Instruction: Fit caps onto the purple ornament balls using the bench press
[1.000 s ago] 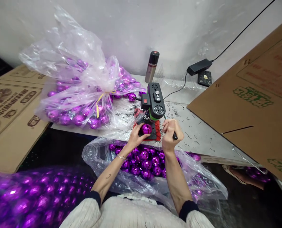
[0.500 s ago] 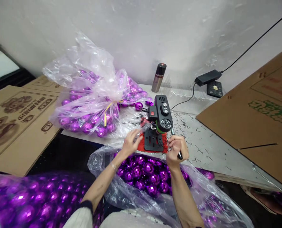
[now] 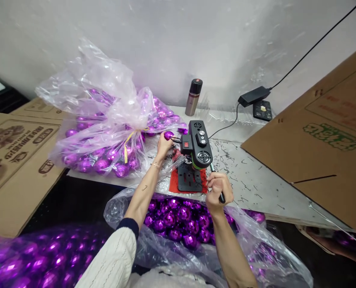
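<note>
My left hand (image 3: 164,146) is closed around a shiny purple faceted ball ornament (image 3: 168,135), left of a small black machine (image 3: 201,144) with a red switch. The fingers' far side is hidden. My right hand (image 3: 219,188) is wrapped round the black-gripped lever handle (image 3: 222,197) at the machine's right. Below the machine's head sits a slotted black base plate (image 3: 190,179) on a red mat (image 3: 173,182). An open clear bag of purple balls (image 3: 184,214) lies right in front of the machine.
A tied clear bag of purple balls (image 3: 101,166) stands at the left. A spray can (image 3: 193,97) and a black power adapter (image 3: 254,96) are by the wall. Cardboard boxes (image 3: 322,136) flank the table, and black bits (image 3: 250,176) litter its right side.
My left hand has moved forward and left from beside the base plate and taken hold of a purple ball. My right hand stays on the lever. The view has shifted slightly right.
</note>
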Demonstrator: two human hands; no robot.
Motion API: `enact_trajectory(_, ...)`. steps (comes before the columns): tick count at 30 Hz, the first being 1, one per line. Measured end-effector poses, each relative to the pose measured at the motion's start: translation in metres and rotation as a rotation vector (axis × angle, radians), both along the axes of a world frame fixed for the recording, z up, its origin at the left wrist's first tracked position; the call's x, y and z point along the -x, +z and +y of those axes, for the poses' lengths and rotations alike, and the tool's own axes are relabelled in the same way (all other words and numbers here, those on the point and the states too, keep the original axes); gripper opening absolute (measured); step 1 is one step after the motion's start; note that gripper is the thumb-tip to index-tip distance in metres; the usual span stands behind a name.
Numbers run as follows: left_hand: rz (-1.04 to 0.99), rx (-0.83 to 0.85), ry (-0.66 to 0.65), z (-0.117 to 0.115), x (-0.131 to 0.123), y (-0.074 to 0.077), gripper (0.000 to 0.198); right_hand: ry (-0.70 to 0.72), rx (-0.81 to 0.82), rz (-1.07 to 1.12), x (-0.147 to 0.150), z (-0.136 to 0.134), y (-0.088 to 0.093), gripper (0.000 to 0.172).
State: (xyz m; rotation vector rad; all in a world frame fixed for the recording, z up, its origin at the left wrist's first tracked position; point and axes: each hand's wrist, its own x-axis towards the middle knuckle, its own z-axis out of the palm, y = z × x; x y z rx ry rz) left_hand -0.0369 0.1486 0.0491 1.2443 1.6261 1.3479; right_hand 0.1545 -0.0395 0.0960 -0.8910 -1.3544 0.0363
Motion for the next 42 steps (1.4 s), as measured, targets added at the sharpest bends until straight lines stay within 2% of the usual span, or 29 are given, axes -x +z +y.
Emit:
enact_trajectory(3, -0.368, 0.059, -0.052, -0.059, 0.008, 0.0, 0.038, -0.004, 0.012, 0.047, 0.003, 0.002, 0.008, 0.042)
enact_trajectory(5, -0.513, 0.048, -0.103, -0.108, 0.007, -0.006, 0.049, -0.002, 0.032, 0.083, 0.005, 0.004, 0.015, 0.042)
enact_trajectory(8, -0.567, 0.111, -0.186, -0.171, -0.008, -0.022, 0.062, 0.001, 0.065, 0.112, 0.006, 0.006, 0.023, 0.043)
enact_trajectory(11, -0.548, 0.154, -0.239, -0.198, -0.029, -0.042, 0.074, 0.012, 0.067, 0.102, 0.005, 0.007, 0.026, 0.044)
enact_trajectory(13, -0.495, 0.117, -0.242, -0.197, -0.041, -0.053, 0.078, 0.027, 0.051, 0.086, 0.005, 0.006, 0.025, 0.042)
enact_trajectory(15, -0.353, 0.036, -0.225, -0.189, -0.047, -0.06, 0.077, 0.034, 0.034, 0.066, 0.004, 0.005, 0.024, 0.041)
enact_trajectory(19, 0.05, -0.096, -0.17, -0.173, -0.044, -0.066, 0.07, 0.042, 0.032, 0.025, 0.002, 0.003, 0.023, 0.037)
enact_trajectory(21, 0.151, -0.113, -0.173, -0.168, -0.041, -0.068, 0.069, 0.047, 0.033, 0.017, 0.001, 0.002, 0.022, 0.035)
enact_trajectory(30, 0.142, -0.139, -0.347, -0.153, -0.041, -0.07, 0.072, 0.017, 0.054, 0.0, 0.0, 0.001, 0.018, 0.035)
enact_trajectory(36, 0.198, -0.195, -0.454, -0.156, -0.036, -0.064, 0.067, 0.005, 0.054, -0.015, -0.001, 0.001, 0.017, 0.035)
enact_trajectory(38, 0.237, -0.207, -0.465, -0.157, -0.037, -0.063, 0.065, 0.014, 0.042, -0.011, -0.002, 0.001, 0.016, 0.033)
enact_trajectory(42, 0.271, -0.206, -0.408, -0.154, -0.044, -0.066, 0.065, 0.005, 0.047, -0.014, -0.003, 0.0, 0.015, 0.032)
